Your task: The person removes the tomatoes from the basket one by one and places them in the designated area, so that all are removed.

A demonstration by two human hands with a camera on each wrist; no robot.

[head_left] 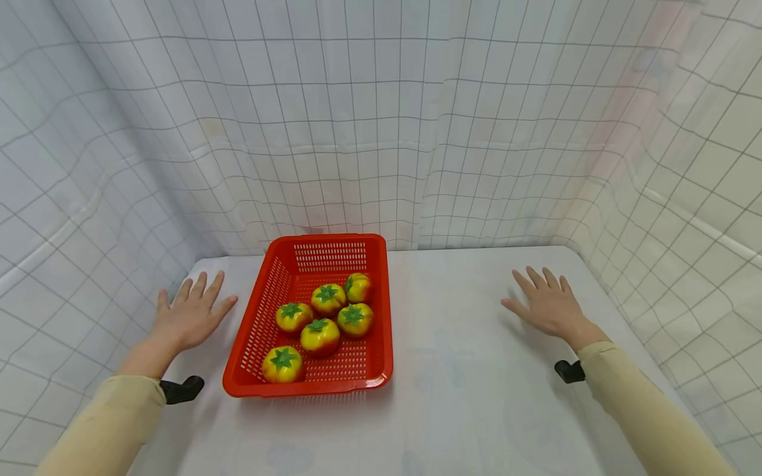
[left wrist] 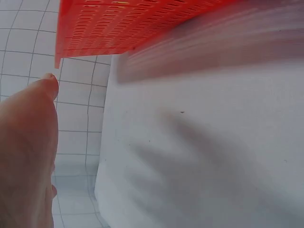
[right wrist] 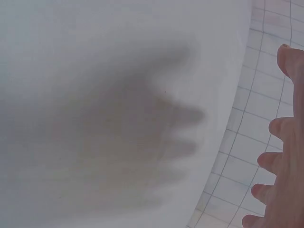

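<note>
A red plastic basket (head_left: 385,311) with slotted walls stands left of the middle of the white table. Inside lie several yellow-and-red tomato-like fruits (head_left: 320,337) with green star-shaped leaf tops; one is tipped on its side. To the basket's left, my left hand (head_left: 189,317) hovers with fingers spread, holding nothing. Its thumb is close to the basket wall, which also shows in the left wrist view. Over the right part of the table, my right hand (head_left: 548,305) is held flat with spread fingers, well apart from the basket. Its shadow falls on the tabletop in the right wrist view.
White cloth curtains with a dark grid (head_left: 405,119) hang behind the table and along both sides. The white tabletop (head_left: 452,383) extends in front of and to the right of the basket. A black wrist-worn device (head_left: 183,390) sits at each cuff.
</note>
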